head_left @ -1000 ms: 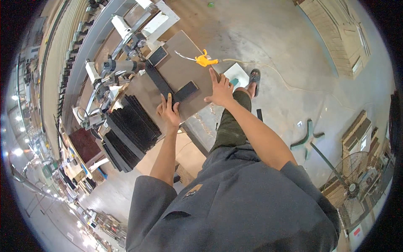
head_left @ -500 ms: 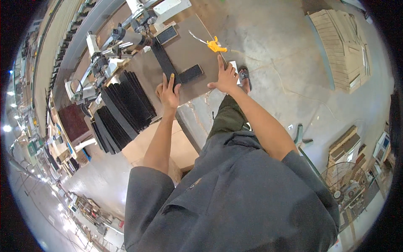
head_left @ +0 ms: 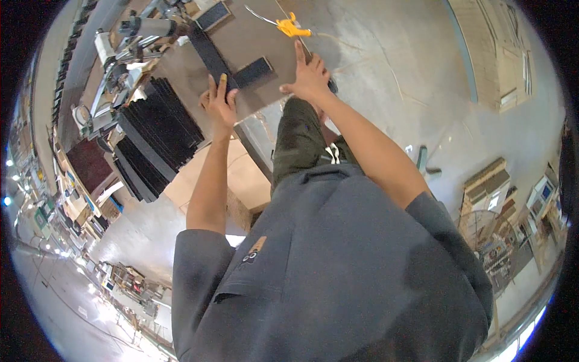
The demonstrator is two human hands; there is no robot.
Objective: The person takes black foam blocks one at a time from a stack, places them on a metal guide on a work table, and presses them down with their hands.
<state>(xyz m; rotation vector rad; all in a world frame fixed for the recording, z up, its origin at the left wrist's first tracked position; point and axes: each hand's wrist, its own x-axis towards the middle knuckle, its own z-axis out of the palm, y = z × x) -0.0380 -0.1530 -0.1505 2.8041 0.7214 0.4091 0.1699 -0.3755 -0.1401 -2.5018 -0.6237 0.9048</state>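
My left hand (head_left: 219, 107) has its fingers stretched out and thumb apart, with the fingertips at the near end of a long black strip (head_left: 208, 53) lying on the brown worktable (head_left: 244, 42). Beside that strip, a short black block (head_left: 253, 72) with a pale edge lies at an angle. Spread fingers mark my right hand (head_left: 309, 79), which rests at the table's right edge and holds nothing visible. Just beyond its fingertips is a yellow air blow gun (head_left: 294, 26) with a thin curved metal nozzle.
A thick stack of black strips (head_left: 160, 120) fans out to the left of my left hand. Clamp-like machine parts (head_left: 151, 27) line the table's far left, near another short black block (head_left: 213, 15). Cardboard boxes (head_left: 244, 181) stand below the table edge. A hose trails across the floor on the right.
The whole view has shifted, so the table and hands sit higher and further left in the picture. Both hands keep nearly the same places on the table.
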